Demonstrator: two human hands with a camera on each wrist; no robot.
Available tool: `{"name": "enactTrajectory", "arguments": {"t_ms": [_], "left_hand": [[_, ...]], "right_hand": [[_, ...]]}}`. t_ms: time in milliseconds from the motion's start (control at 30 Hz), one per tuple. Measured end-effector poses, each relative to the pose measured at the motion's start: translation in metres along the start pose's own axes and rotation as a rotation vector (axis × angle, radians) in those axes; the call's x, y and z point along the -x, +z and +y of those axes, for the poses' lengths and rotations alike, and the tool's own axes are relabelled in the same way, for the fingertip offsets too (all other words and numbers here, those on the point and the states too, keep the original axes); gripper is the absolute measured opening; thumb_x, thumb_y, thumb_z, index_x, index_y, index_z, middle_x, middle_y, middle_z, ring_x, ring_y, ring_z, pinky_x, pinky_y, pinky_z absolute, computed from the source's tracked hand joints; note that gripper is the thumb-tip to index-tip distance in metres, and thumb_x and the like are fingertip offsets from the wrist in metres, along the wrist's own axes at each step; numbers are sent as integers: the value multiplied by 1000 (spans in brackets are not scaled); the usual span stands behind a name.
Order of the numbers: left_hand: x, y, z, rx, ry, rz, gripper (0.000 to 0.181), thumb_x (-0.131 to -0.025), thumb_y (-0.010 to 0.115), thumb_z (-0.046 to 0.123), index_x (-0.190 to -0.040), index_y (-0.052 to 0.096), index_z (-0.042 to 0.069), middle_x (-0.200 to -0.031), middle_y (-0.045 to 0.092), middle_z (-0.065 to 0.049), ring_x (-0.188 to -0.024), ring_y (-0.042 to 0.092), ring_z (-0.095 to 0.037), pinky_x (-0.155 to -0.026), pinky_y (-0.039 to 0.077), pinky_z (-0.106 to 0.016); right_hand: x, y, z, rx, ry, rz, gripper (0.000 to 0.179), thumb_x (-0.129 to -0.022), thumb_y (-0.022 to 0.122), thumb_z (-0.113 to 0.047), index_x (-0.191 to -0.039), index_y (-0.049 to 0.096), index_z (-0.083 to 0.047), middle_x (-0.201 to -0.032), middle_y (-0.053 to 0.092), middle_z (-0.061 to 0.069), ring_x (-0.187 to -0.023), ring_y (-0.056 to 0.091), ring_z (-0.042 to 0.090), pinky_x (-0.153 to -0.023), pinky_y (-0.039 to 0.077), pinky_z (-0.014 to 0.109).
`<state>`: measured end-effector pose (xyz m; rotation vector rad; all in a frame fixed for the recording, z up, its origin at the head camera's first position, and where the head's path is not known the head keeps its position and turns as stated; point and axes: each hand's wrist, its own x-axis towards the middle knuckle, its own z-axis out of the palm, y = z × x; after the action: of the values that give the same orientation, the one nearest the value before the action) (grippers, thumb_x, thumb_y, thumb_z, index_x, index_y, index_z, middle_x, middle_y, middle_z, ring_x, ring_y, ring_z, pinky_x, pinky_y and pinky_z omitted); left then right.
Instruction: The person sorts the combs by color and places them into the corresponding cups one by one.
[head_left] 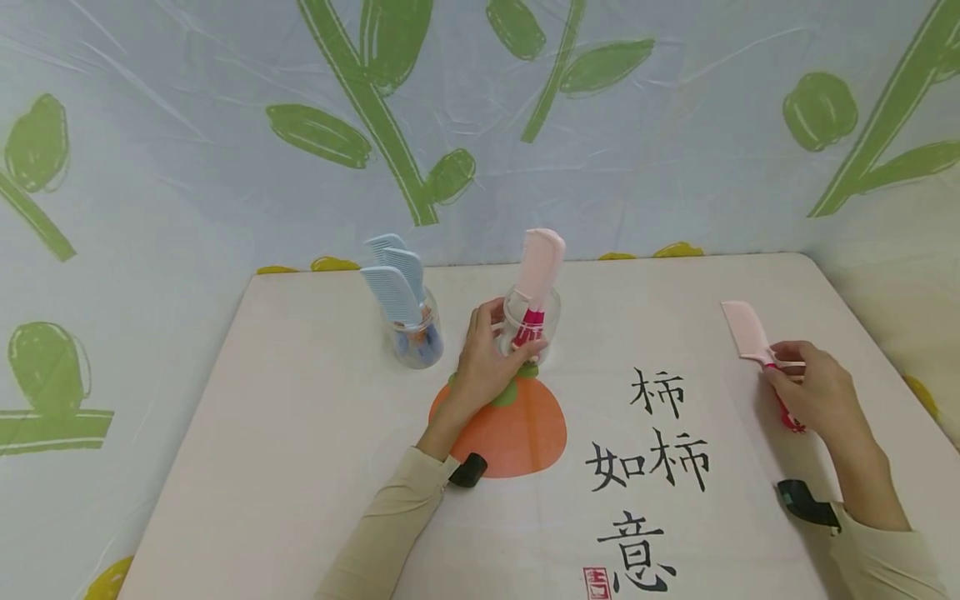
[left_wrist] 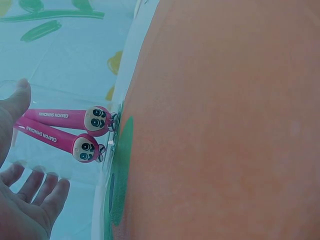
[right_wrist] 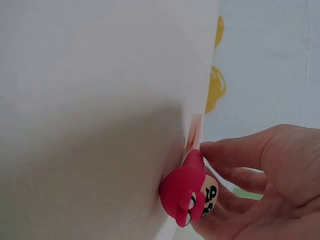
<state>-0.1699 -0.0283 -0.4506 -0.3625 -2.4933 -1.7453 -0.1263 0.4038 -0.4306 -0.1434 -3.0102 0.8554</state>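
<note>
My left hand (head_left: pixel 487 358) grips a clear glass jar (head_left: pixel 553 304) at the back middle of the table, thumb across its front and fingers round the left side. Two combs with pale pink heads (head_left: pixel 542 258) stand in that jar; their dark pink handles (left_wrist: pixel 57 118) with cartoon-face ends point down near its bottom in the left wrist view. Over at the right side, my right hand (head_left: pixel 821 392) pinches another pink comb (head_left: pixel 747 329) between thumb and fingers, where handle meets head. Its red round face end (right_wrist: pixel 182 192) shows close to the tabletop in the right wrist view.
Left of the held jar stands a second glass jar (head_left: pixel 420 354) with several light blue combs (head_left: pixel 393 292). The pale tabletop (head_left: pixel 300 417) carries an orange persimmon print (head_left: pixel 525 433) and black characters (head_left: pixel 637 550). A curtain with green leaves (head_left: pixel 318 133) hangs behind.
</note>
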Motion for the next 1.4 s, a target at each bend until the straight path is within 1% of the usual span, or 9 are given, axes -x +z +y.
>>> {"name": "enactTrajectory", "arguments": {"t_ms": [167,367,600,833,1033,1167,1300,1333,1400], "left_hand": [[0,1,0,-1,4,3,80,-89,82,37,-148,37,8,-139,47,-7,-128,50,-21,-110,46,-39],[1,0,1,-1,-3,3,79,-89,82,38,-148,37,10,-139,47,-6,-127,50,-19,-110,46,-38],[1,0,-1,-1,-10,-1,80,-89,82,38,-148,36,10,-140,46,-6,-128,49,-20,-110,46,-38],[0,0,0,0,-10,-9,80,-89,81,37,-149,36,10,-140,46,-6,-129,49,-20,-111,46,-37],[0,-1,1,-6,-19,-14,79,-90,82,37,-148,36,9,-140,46,-7,-130,49,-21,-111,45,-37],[0,-1,1,-4,-14,-13,79,-90,81,36,-148,36,9,-140,46,-7,-130,49,-21,-111,45,-37],[0,-1,0,1,2,-7,79,-90,82,36,-148,36,9,-140,46,-8,-129,49,-21,-111,45,-37],[0,0,0,2,5,-5,79,-90,82,35,-148,36,8,-140,46,-8,-129,50,-21,-111,46,-37],[0,0,-1,1,12,-3,79,-90,82,35,-148,36,8,-140,46,-8,-128,50,-21,-111,46,-37]], "right_hand": [[1,-2,3,11,24,-30,44,-102,60,-8,-134,44,17,-123,53,42,-108,55,57,-59,35,6],[0,-3,2,17,51,-50,47,-101,60,-10,-136,43,17,-124,54,42,-108,55,56,-62,42,15],[0,-4,-3,25,61,-40,50,-100,65,-16,-133,47,18,-118,57,43,-104,58,56,-58,43,14],[0,-6,-6,25,79,-65,52,-100,68,-23,-129,49,16,-116,58,41,-99,59,52,-57,46,18],[1,-5,-11,4,88,-90,50,-99,68,-20,-131,49,13,-120,57,40,-100,60,50,-59,49,19],[1,-6,-16,-3,72,-88,50,-98,69,-19,-132,49,12,-120,58,40,-101,60,51,-60,50,24],[0,-8,-20,-23,48,-53,52,-99,70,-23,-134,50,10,-121,59,39,-105,60,52,-59,49,21],[0,-8,-22,-30,44,-42,53,-99,70,-25,-134,51,9,-121,60,38,-101,63,46,-58,50,20],[-1,-9,-23,-39,32,-17,53,-98,71,-27,-134,53,7,-121,62,37,-93,68,22,-57,48,18]]}}
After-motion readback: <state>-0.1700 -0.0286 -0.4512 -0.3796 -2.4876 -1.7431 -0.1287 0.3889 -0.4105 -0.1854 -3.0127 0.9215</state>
